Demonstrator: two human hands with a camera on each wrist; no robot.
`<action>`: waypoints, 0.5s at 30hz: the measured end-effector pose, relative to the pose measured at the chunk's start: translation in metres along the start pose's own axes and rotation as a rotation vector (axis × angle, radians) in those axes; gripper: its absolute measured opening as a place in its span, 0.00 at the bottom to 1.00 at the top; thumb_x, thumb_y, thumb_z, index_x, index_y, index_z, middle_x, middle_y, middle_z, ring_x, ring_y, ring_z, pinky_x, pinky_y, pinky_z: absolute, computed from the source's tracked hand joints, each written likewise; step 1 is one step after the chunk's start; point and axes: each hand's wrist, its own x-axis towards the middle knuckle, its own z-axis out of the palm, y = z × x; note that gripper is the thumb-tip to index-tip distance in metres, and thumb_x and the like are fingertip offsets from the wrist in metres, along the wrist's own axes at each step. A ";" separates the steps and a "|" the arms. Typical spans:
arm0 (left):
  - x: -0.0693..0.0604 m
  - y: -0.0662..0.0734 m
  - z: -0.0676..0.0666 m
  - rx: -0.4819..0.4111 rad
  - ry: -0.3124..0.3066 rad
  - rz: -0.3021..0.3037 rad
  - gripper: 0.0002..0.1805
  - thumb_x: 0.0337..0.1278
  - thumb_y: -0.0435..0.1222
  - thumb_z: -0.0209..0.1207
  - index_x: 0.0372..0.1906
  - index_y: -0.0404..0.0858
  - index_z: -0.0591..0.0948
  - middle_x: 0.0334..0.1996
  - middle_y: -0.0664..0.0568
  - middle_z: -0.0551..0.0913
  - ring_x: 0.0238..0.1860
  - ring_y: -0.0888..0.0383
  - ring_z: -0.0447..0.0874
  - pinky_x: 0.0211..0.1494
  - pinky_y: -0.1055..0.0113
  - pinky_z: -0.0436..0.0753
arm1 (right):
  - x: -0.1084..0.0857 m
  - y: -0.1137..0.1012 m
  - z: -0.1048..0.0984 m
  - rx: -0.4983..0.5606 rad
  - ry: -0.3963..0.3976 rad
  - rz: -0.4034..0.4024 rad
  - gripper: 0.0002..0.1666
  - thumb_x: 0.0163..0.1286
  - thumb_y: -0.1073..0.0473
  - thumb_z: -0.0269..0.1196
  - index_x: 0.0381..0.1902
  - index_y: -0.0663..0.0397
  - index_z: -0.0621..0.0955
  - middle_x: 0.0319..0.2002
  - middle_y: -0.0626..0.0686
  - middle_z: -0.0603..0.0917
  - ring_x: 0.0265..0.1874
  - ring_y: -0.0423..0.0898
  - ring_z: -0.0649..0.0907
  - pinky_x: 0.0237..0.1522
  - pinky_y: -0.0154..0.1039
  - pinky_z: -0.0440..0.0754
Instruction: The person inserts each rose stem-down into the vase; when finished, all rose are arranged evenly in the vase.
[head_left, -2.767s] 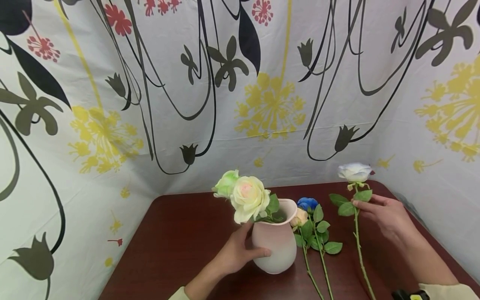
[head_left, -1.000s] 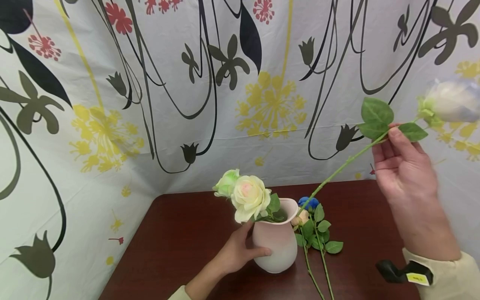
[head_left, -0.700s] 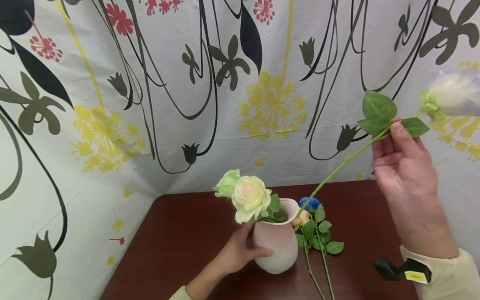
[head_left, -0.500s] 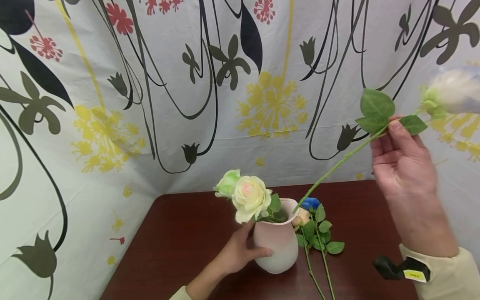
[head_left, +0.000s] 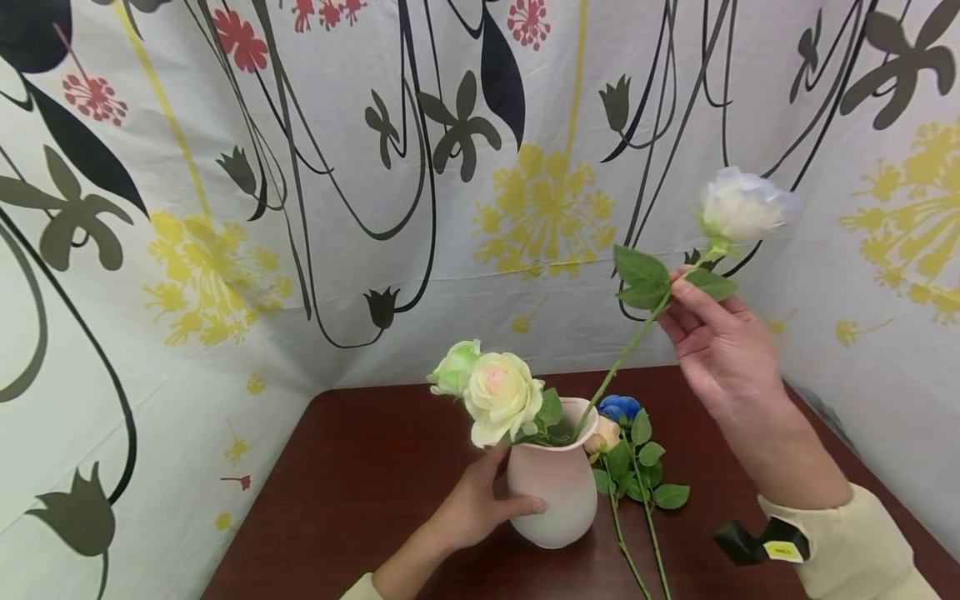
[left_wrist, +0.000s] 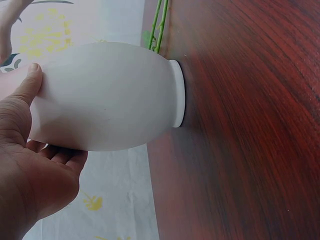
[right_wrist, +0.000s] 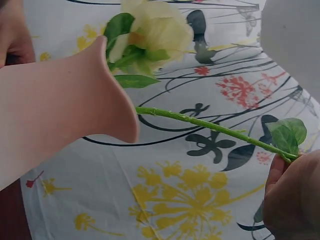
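Note:
A pink-and-white vase stands upright on the table, and my left hand grips its left side. In the left wrist view, the thumb and fingers of that hand lie around the vase. My right hand pinches the stem of a white rose near its leaves. The stem slants down into the vase mouth in the right wrist view; its lower end is hidden inside. A cream rose and a greenish one lean over the vase's left rim.
Right of the vase, a blue rose and a peach rose lie on the dark red table, stems toward the front edge. A patterned cloth hangs behind and at both sides.
My right hand picked up the white rose from the table's right side, raised it, then moved left and lower. The stem end went from beside the rim into the vase mouth. My left hand stayed put.

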 end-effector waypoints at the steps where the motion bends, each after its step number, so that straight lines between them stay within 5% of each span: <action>1: 0.000 0.000 0.000 -0.003 -0.001 -0.001 0.53 0.61 0.53 0.75 0.85 0.55 0.58 0.77 0.54 0.70 0.73 0.57 0.71 0.71 0.59 0.74 | -0.001 0.003 0.000 -0.036 -0.009 0.006 0.13 0.74 0.80 0.60 0.48 0.69 0.87 0.44 0.60 0.91 0.43 0.54 0.92 0.48 0.47 0.90; 15: 0.000 -0.001 0.000 -0.007 -0.007 0.004 0.52 0.62 0.53 0.74 0.85 0.58 0.57 0.78 0.56 0.67 0.74 0.57 0.69 0.72 0.57 0.74 | -0.010 0.040 -0.005 -0.634 -0.123 0.147 0.10 0.76 0.67 0.67 0.52 0.61 0.90 0.48 0.50 0.92 0.51 0.43 0.89 0.54 0.39 0.87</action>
